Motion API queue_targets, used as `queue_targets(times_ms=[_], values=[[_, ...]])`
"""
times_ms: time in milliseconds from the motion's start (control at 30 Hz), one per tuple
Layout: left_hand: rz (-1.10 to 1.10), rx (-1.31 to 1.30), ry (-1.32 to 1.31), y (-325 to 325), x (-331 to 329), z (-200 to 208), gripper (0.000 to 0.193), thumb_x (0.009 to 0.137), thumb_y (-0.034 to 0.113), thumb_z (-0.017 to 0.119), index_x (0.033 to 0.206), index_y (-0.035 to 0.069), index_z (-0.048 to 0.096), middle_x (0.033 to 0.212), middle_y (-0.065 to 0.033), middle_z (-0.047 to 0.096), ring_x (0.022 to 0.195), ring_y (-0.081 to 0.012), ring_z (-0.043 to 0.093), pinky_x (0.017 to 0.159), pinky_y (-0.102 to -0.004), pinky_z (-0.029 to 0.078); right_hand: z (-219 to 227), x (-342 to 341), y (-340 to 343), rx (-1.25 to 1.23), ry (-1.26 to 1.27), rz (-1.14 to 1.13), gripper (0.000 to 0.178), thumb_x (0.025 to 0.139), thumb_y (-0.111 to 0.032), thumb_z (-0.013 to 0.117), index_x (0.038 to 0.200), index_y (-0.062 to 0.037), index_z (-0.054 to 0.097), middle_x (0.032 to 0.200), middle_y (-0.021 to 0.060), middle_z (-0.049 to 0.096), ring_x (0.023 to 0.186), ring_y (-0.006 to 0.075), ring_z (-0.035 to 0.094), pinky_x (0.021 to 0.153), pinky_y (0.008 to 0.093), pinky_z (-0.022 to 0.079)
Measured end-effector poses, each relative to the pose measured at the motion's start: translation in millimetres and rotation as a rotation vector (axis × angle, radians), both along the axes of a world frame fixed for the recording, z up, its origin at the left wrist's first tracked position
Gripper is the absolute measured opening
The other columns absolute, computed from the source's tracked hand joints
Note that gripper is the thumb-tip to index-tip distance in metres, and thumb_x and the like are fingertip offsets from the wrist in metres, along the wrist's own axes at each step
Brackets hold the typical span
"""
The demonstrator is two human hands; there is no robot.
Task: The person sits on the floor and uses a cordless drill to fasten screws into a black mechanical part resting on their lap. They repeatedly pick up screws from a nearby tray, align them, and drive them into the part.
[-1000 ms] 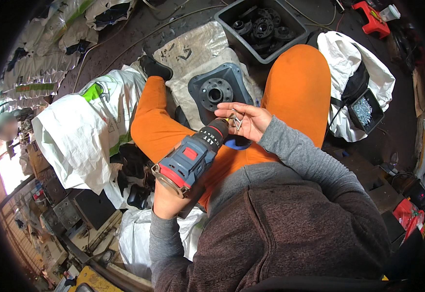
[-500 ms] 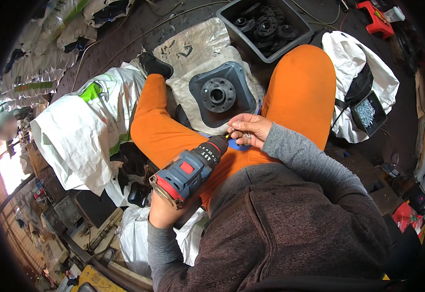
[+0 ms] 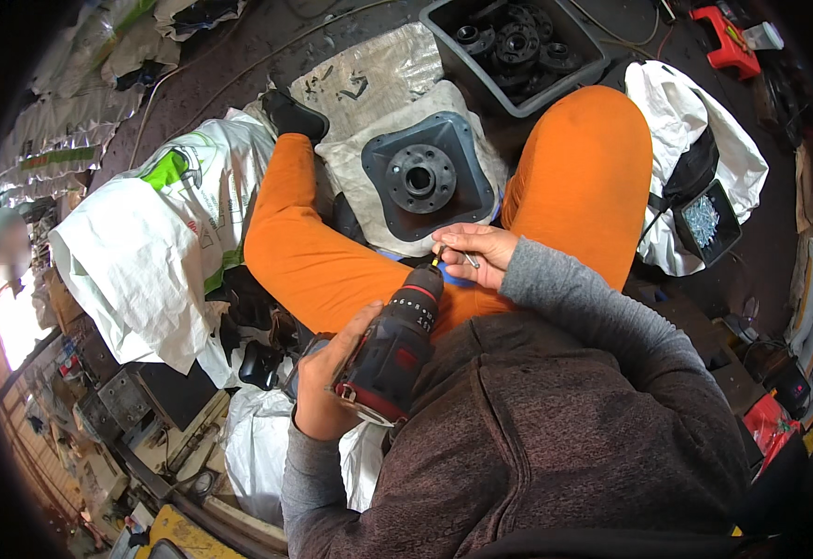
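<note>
My left hand (image 3: 325,384) is wrapped round the handle of a cordless drill (image 3: 390,359), whose chuck points away from me and carries a short bit (image 3: 436,258). At the bit's tip, my right hand (image 3: 483,248) is closed in a pinch with small metal screws (image 3: 473,261) in its fingers; how many is hidden. Beyond my hands, between my legs, lies a grey square dished housing (image 3: 473,191) with rounded corners. In its middle sits a dark round hub flange (image 3: 437,166) with a centre bore and a ring of holes. Both rest on a whitish sack (image 3: 337,154).
A grey bin (image 3: 518,108) with several dark hub parts stands beyond my right knee. To the right, a black box (image 3: 729,224) of small screws sits against a white bag (image 3: 658,88). Large white sacks (image 3: 122,261) lie at left. A red plastic stool-like object (image 3: 731,42) is far right.
The drill has rolled in my left hand, turning its body and tilting its chuck more steeply away from me. My right hand stays at the bit, with a screw showing more clearly.
</note>
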State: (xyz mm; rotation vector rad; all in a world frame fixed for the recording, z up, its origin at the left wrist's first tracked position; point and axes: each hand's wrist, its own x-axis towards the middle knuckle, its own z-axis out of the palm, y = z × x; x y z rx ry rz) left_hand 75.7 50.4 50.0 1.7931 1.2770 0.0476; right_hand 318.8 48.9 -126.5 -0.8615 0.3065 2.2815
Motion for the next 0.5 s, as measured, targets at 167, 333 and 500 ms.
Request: queue_targets(times_ms=[167, 333, 500], values=[[-0.149, 0.100, 0.058, 6.9, -3.5, -6.1, 0.055, 0.073, 0.012, 0.076, 0.125, 0.008, 0.059, 0.122, -0.0117, 0.063, 0.109, -0.0274, 0.064, 0.091, -0.0345, 0.051, -7.9, -3.6, 0.2, 0.014, 0.034, -0.016, 0.029, 0.095, -0.013, 0.059, 0.120, 0.0016, 0.056, 0.102, 0.0093, 0.067, 0.085, 0.0133, 0.069, 0.072, 0.0266, 0.062], [-0.242, 0.190, 0.028, 13.0, -9.6, -11.1, 0.048, 0.070, 0.012, 0.073, 0.117, 0.009, 0.063, 0.117, -0.0125, 0.064, 0.110, -0.0319, 0.061, 0.097, -0.0417, 0.047, 12.2, -7.1, 9.4, -0.026, -0.001, -0.025, 0.031, 0.096, -0.018, 0.059, 0.120, 0.0011, 0.057, 0.099, 0.0072, 0.066, 0.077, 0.0123, 0.067, 0.070, 0.0256, 0.061], [-0.254, 0.320, 0.072, 41.9, 2.5, 9.6, 0.040, 0.067, 0.008, 0.072, 0.106, 0.008, 0.065, 0.109, -0.0139, 0.064, 0.102, -0.0342, 0.062, 0.090, -0.0422, 0.049, -22.2, 6.2, 21.0, 0.006, -0.621, -0.293, 0.027, 0.096, -0.028, 0.058, 0.107, -0.0044, 0.064, 0.073, -0.0048, 0.047, 0.057, 0.0047, 0.046, 0.053, 0.0201, 0.045]])
